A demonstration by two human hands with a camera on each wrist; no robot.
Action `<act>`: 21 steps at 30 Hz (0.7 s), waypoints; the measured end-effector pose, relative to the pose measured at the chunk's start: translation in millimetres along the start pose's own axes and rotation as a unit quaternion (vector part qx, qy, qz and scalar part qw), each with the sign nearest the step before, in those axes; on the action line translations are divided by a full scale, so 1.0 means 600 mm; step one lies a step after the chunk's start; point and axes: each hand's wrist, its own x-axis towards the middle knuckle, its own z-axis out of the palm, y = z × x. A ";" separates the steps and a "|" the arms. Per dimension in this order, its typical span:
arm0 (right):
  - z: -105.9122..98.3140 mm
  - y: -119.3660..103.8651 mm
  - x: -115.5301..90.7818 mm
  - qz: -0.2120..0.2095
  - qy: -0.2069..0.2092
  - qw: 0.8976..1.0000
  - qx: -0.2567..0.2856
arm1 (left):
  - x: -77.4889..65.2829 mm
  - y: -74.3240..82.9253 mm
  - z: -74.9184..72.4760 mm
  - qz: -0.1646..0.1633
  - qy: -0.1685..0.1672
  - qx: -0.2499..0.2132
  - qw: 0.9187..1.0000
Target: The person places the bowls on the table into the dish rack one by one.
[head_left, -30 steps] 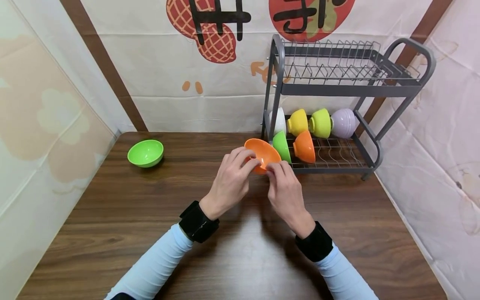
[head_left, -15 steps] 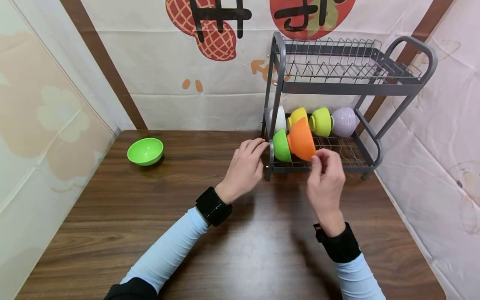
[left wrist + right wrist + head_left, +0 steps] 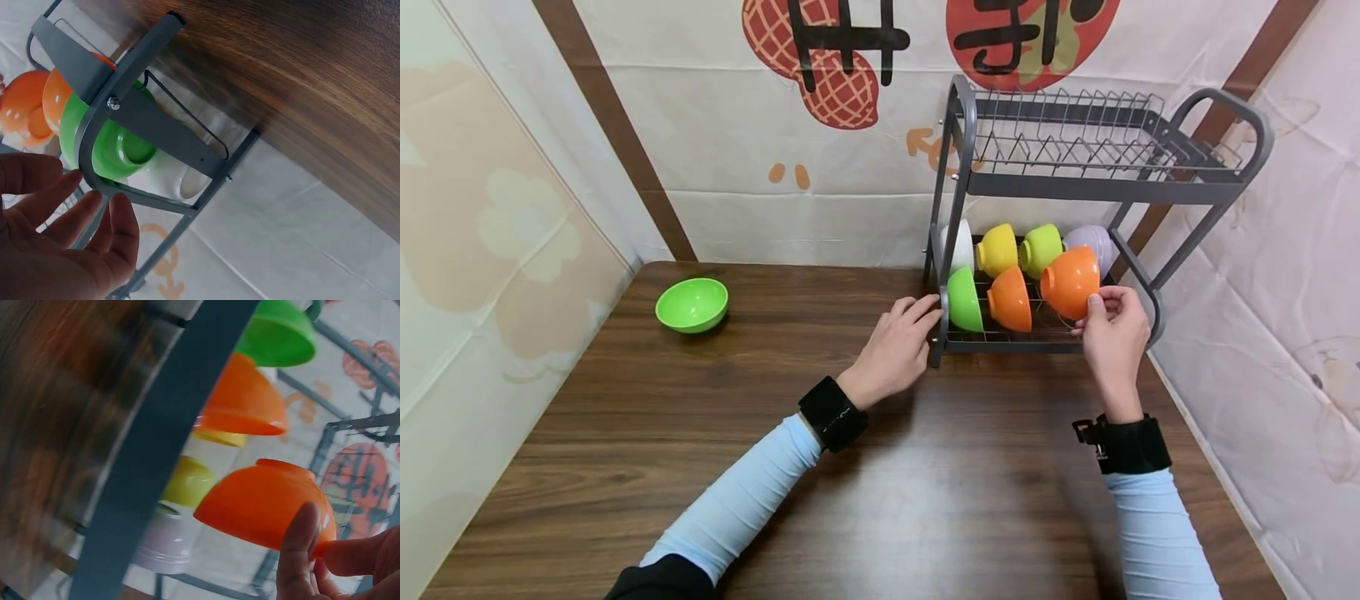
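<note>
My right hand (image 3: 1116, 333) pinches an orange bowl (image 3: 1070, 282) by its rim, at the front right of the rack's lower shelf. In the right wrist view, thumb and fingers close on the rim of this bowl (image 3: 265, 503). My left hand (image 3: 891, 350) has its fingertips at the front left post of the dark grey dish rack (image 3: 1105, 185); the left wrist view shows its fingers loosely bent beside the frame. On the lower shelf, a green bowl (image 3: 964, 298) and another orange bowl (image 3: 1010, 300) stand on edge in front.
Behind them on the same shelf are white (image 3: 961, 247), yellow (image 3: 997, 250), lime (image 3: 1041, 248) and lilac (image 3: 1091, 244) bowls. A bright green bowl (image 3: 692, 305) stands upright on the wooden table (image 3: 760, 367) at the left. The rack's upper wire tier overhangs the lower shelf.
The orange bowl has gone from both hands in front of the rack to the right hand alone, moving right along the lower shelf. The left hand has released it and moved to the rack's post.
</note>
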 end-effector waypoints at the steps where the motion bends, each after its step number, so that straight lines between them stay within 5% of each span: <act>1: 0.000 0.005 0.006 0.017 -0.009 1.000 -0.001 | 0.000 0.000 0.001 0.001 0.001 -0.001 1.000; 12: 0.004 0.039 0.044 0.161 -0.115 0.980 0.005 | 0.002 0.003 0.004 0.006 -0.010 0.015 1.000; 21: 0.007 0.040 0.052 0.134 -0.152 0.979 -0.039 | -0.002 0.002 0.004 0.008 -0.011 0.008 1.000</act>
